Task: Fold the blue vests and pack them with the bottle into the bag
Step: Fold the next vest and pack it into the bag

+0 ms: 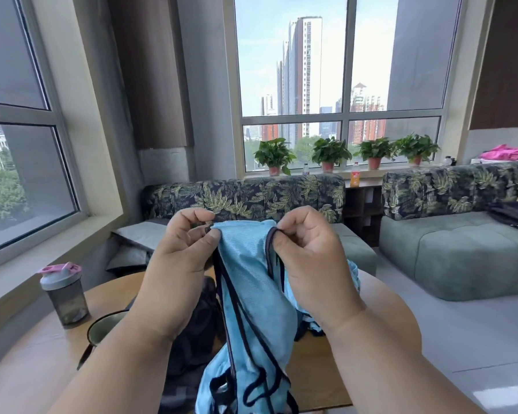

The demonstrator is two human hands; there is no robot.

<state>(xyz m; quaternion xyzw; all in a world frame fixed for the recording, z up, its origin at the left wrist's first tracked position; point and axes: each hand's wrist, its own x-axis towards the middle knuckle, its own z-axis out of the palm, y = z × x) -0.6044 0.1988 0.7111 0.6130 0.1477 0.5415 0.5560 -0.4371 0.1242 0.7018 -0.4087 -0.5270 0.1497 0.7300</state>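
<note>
Counting from my end: two hands up, left hand (182, 249) and right hand (308, 252), sharing one blue vest (248, 294), and I make out a second blue vest (352, 276) bunched behind it. One shaker bottle (64, 294) with a pink lid on the one round table (36, 363). One dark bag (196, 333), one dark bowl (105, 325). On the sill I count four potted plants (274, 155), plus two small drink bottles (355, 174). Two sofas (455, 234), and one pink heap (506, 153) far right
</note>
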